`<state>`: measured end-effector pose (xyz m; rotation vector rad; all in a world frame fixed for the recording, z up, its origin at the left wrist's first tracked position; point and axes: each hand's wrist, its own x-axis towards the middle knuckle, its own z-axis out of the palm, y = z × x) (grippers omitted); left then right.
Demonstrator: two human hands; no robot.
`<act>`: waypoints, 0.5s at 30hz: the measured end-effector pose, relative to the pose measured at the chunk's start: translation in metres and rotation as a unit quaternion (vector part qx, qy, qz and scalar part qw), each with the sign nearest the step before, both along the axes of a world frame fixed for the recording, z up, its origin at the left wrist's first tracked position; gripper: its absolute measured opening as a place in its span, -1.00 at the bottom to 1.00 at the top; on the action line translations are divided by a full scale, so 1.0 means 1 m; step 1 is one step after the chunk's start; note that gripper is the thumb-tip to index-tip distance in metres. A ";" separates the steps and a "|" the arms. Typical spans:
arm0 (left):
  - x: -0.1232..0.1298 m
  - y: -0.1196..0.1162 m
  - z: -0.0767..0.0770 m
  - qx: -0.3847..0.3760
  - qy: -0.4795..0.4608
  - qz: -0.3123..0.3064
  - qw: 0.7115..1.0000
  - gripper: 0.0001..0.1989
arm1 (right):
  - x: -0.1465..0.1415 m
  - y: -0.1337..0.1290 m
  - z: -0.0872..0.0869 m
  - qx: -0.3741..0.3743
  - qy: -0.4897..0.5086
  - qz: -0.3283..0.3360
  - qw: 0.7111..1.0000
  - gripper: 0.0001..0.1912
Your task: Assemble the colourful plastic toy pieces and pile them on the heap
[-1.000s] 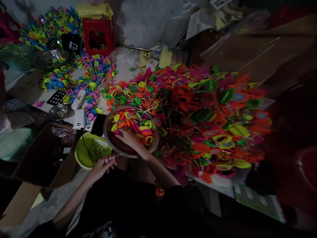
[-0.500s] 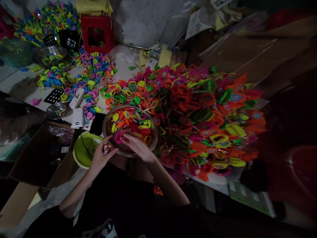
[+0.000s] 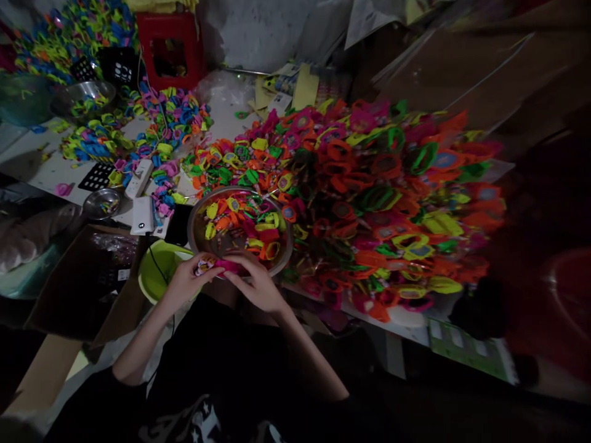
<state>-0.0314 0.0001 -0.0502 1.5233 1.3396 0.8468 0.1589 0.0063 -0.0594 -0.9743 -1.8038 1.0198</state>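
Observation:
My left hand (image 3: 184, 280) is closed on a small packet with white, red and dark specks (image 3: 204, 265); its contents are too small to make out. A pink plastic toy watch (image 3: 226, 267) is pinched in my right hand (image 3: 257, 284), its form partly hidden by the fingers. Packet and pink watch meet between the two hands, over the near rim of a metal bowl (image 3: 192, 221). Inside the bowl lie orange, yellow, green and pink toy watches (image 3: 231, 209), with part of the bottom showing.
A large heap of toy watches (image 3: 388, 203) stands right of the bowl. To the left are a lime-green basin (image 3: 150, 271), a cardboard box (image 3: 60, 295), a white power bank (image 3: 142, 216), a power strip (image 3: 139, 178) and a small metal bowl (image 3: 101, 204). A red stool (image 3: 196, 49) stands behind.
My right hand has brought the pink toy watch out of the bowl toward me, up against the packet in my left hand. The view has shifted slightly.

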 end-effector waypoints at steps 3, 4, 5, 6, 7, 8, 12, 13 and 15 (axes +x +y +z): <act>0.004 -0.005 0.003 0.024 0.010 -0.023 0.999 -0.69 | 0.005 -0.003 0.002 -0.013 0.006 0.013 1.000 -0.84; 0.006 -0.007 0.004 0.034 0.021 -0.024 0.999 -0.66 | 0.007 -0.003 0.002 -0.027 0.021 0.002 0.999 -0.86; 0.007 -0.009 0.005 0.042 0.036 -0.025 0.998 -0.66 | 0.008 -0.003 0.001 -0.049 0.040 -0.012 0.998 -0.88; 0.007 -0.011 0.006 0.047 0.053 -0.027 0.997 -0.68 | 0.010 -0.003 0.001 -0.080 0.061 -0.024 0.995 -0.89; 0.008 -0.012 0.008 0.047 0.072 -0.033 0.996 -0.73 | 0.011 -0.002 0.000 -0.117 0.076 -0.032 0.990 -0.87; 0.008 -0.013 0.011 0.047 0.091 -0.043 0.994 -0.77 | 0.012 -0.001 0.000 -0.156 0.084 -0.033 0.984 -0.85; 0.008 -0.015 0.017 0.084 0.181 -0.088 0.976 -0.84 | 0.016 0.001 0.000 -0.235 0.062 0.019 0.970 -0.71; 0.008 -0.014 0.017 0.104 0.209 -0.101 0.967 -0.86 | 0.017 0.001 -0.001 -0.240 0.052 0.038 0.969 -0.67; 0.006 -0.014 0.016 0.145 0.262 -0.128 0.945 -0.88 | 0.018 -0.001 -0.002 -0.237 0.030 0.065 0.969 -0.63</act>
